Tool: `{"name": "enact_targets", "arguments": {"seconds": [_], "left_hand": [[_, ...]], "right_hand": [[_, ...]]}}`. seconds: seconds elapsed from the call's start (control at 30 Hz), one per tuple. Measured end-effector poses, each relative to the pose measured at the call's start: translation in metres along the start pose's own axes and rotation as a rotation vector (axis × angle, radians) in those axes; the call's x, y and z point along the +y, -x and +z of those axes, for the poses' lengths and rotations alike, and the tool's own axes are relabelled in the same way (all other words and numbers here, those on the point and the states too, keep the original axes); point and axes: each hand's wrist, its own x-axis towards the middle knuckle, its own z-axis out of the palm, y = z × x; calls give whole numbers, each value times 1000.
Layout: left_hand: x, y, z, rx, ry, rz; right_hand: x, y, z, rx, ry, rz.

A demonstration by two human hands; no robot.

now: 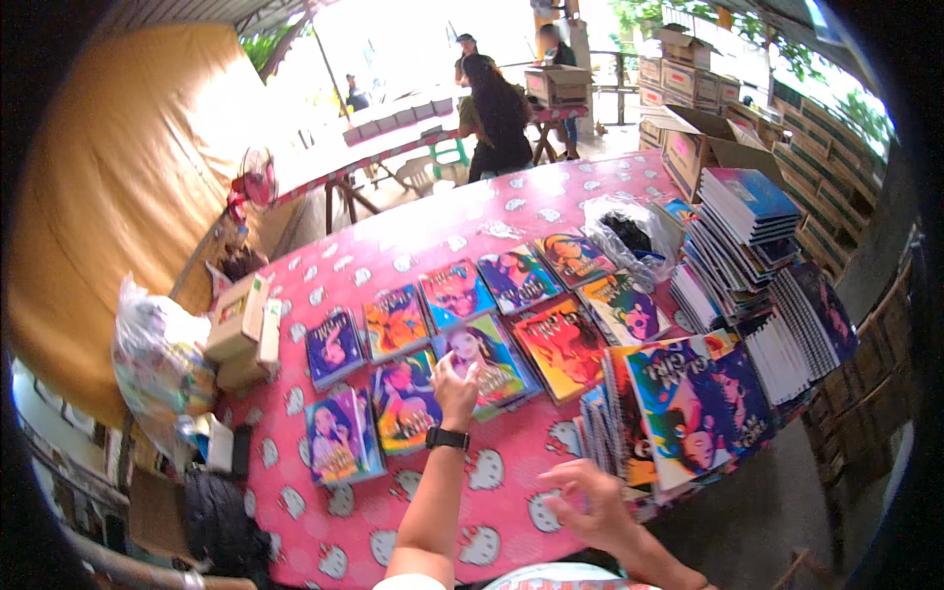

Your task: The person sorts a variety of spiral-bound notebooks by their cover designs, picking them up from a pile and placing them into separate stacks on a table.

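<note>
My left hand [456,391], with a black watch on its wrist, rests on the near left part of a notebook [489,356] with a purple and green illustrated cover. Its thumb and fingers are apart, and it does not lift the notebook. My right hand [596,506] hovers over the near edge of the table with spread, slightly curled fingers and nothing in them. Two rows of colourful notebook stacks lie ahead, among them a red and yellow one [560,346] to the right and a dark blue one [334,346] at the far left.
Larger spiral notebooks [698,403] are piled at the right, beside a tall notebook stack [747,221] and an open carton [718,147]. A clear plastic bag [629,236] lies behind. Wooden boxes [241,329] stand left on the pink tablecloth [393,511]. Other people [497,118] are at the back.
</note>
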Motion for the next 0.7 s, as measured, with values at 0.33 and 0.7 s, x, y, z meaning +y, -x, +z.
{"name": "enact_targets", "arguments": {"seconds": [0.33,0.7], "left_hand": [[-53,5,29,-238,-304,61],[-48,-10,3,-407,-350,22]], "right_hand": [[207,-303,150,310,507,-5],[268,-432,137,-241,908,876]]}}
